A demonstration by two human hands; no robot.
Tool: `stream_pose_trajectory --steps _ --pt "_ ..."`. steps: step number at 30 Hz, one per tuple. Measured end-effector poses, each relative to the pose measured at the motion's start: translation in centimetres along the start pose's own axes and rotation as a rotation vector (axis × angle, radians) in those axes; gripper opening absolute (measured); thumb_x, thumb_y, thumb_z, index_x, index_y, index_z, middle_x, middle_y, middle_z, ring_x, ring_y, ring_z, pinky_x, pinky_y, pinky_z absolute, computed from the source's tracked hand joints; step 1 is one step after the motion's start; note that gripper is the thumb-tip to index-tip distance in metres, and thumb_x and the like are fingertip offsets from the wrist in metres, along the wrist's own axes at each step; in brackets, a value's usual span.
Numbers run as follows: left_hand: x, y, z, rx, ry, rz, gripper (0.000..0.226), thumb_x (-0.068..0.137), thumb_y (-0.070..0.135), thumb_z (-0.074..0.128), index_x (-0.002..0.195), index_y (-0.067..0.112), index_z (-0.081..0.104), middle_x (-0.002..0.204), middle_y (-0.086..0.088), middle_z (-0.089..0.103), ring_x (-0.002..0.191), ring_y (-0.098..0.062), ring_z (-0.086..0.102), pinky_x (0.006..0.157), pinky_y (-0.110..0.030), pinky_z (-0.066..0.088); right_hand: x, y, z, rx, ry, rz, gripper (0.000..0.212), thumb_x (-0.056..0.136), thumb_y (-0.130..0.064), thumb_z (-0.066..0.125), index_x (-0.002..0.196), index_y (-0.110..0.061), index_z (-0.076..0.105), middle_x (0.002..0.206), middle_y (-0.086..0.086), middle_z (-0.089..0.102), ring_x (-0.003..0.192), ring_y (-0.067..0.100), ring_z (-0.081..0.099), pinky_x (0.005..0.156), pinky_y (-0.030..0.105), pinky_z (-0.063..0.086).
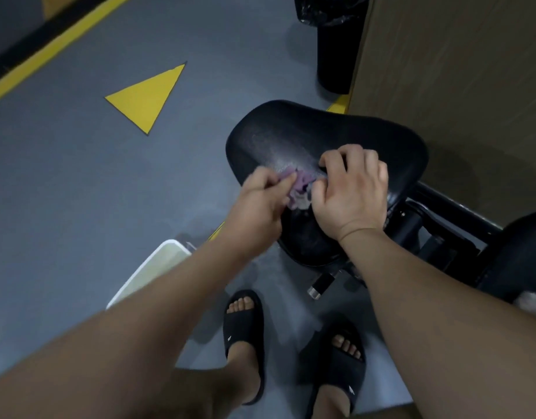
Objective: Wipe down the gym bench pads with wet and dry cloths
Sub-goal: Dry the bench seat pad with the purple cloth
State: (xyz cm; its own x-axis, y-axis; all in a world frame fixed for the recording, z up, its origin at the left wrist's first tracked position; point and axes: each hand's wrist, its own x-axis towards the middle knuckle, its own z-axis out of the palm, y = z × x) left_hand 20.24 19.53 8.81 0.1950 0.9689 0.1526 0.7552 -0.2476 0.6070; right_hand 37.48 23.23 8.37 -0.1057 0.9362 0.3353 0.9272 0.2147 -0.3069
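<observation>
Head view: both hands (349, 192) bunch purple cloth (300, 189) on glossy black pad (290, 131).

The seat pad (336, 131) was black with a pale, wet-looking sheen across its middle. The cloth (297, 189) was purple and white. The floor (79, 176) was grey, marked with a yellow triangle (147, 96) and a yellow stripe (49, 52). The sandals (245, 325) were black.
</observation>
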Motion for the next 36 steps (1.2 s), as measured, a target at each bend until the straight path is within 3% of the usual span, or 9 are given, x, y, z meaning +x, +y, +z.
stream_pose_trajectory --steps 4,8,11,13,18,22,29,33,36 --pt "-5.2 2.9 2.2 0.031 0.151 -0.118 0.042 0.096 0.012 0.051 0.136 0.007 0.061 0.108 -0.010 0.047 0.099 -0.029 0.056 0.093 -0.032 0.049 0.0 0.0 0.0 0.014 0.007 -0.003 0.029 0.088 -0.032 0.045 0.107 -0.018 0.061 0.114 0.007 0.055 0.106 0.029 0.047 0.096 0.042 0.036" --pt "-4.8 3.8 2.9 0.058 0.180 -0.191 0.048 0.090 0.008 0.051 0.137 0.004 0.059 0.103 -0.013 0.049 0.092 -0.026 0.053 0.084 -0.033 0.049 0.0 0.1 0.1 0.016 0.019 0.000 0.028 0.087 -0.032 0.045 0.106 -0.019 0.061 0.115 0.008 0.055 0.105 0.030 0.047 0.094 0.043 0.037" --pt "0.1 1.5 1.6 -0.022 0.287 -0.404 0.038 0.104 0.015 0.043 0.138 0.001 0.054 0.109 -0.010 0.056 0.096 -0.017 0.058 0.087 -0.020 0.038 0.0 0.1 0.2 0.016 0.013 0.002 0.029 0.086 -0.031 0.045 0.106 -0.018 0.060 0.115 0.009 0.054 0.104 0.030 0.047 0.093 0.043 0.038" --pt "2.8 0.0 0.4 -0.045 0.281 -0.558 0.046 0.105 0.015 0.044 0.150 0.003 0.043 0.128 -0.018 0.049 0.115 -0.026 0.055 0.089 -0.010 0.025 0.0 0.1 0.3 0.018 0.016 0.002 0.029 0.087 -0.031 0.045 0.107 -0.018 0.060 0.116 0.008 0.054 0.104 0.030 0.047 0.094 0.043 0.038" --pt "1.8 0.6 0.9 -0.096 0.306 -0.547 0.047 0.102 0.012 0.050 0.149 0.008 0.046 0.129 -0.017 0.044 0.115 -0.028 0.054 0.092 -0.006 0.023 0.0 0.2 0.4 0.025 0.028 0.002 0.029 0.086 -0.032 0.045 0.106 -0.018 0.061 0.114 0.008 0.055 0.104 0.030 0.048 0.093 0.042 0.038" --pt "-3.3 4.2 3.4 -0.032 0.339 -0.392 0.041 0.097 0.019 0.055 0.137 0.015 0.062 0.113 -0.012 0.049 0.104 -0.031 0.053 0.098 -0.030 0.042 0.0 0.3 0.4 0.010 0.018 -0.001 0.027 0.086 -0.031 0.046 0.106 -0.018 0.060 0.114 0.008 0.054 0.104 0.030 0.047 0.093 0.042 0.037" --pt "-6.8 5.5 5.0 -0.090 0.428 -0.380 0.038 0.095 0.034 0.065 0.130 0.018 0.068 0.114 -0.005 0.048 0.107 -0.023 0.050 0.098 -0.027 0.045 0.0 0.4 0.4 0.007 0.016 -0.004 0.024 0.088 -0.030 0.046 0.106 -0.021 0.059 0.115 0.007 0.054 0.106 0.029 0.047 0.095 0.042 0.037" --pt "-4.1 3.0 3.8 -0.169 0.438 -0.545 0.037 0.097 0.030 0.065 0.133 0.019 0.065 0.112 -0.002 0.045 0.104 -0.019 0.053 0.093 -0.011 0.035 0.0 0.3 0.4 0.006 0.011 0.004 0.027 0.087 -0.031 0.045 0.108 -0.021 0.059 0.117 0.007 0.053 0.106 0.030 0.047 0.096 0.043 0.037" --pt "-1.1 -0.1 2.7 -0.240 0.428 -0.720 0.039 0.101 0.026 0.059 0.138 0.013 0.061 0.122 -0.014 0.057 0.111 -0.020 0.058 0.096 -0.016 0.038 0.0 0.2 0.4 0.004 0.022 0.012 0.026 0.087 -0.031 0.046 0.107 -0.021 0.060 0.116 0.006 0.053 0.106 0.030 0.047 0.095 0.042 0.036"
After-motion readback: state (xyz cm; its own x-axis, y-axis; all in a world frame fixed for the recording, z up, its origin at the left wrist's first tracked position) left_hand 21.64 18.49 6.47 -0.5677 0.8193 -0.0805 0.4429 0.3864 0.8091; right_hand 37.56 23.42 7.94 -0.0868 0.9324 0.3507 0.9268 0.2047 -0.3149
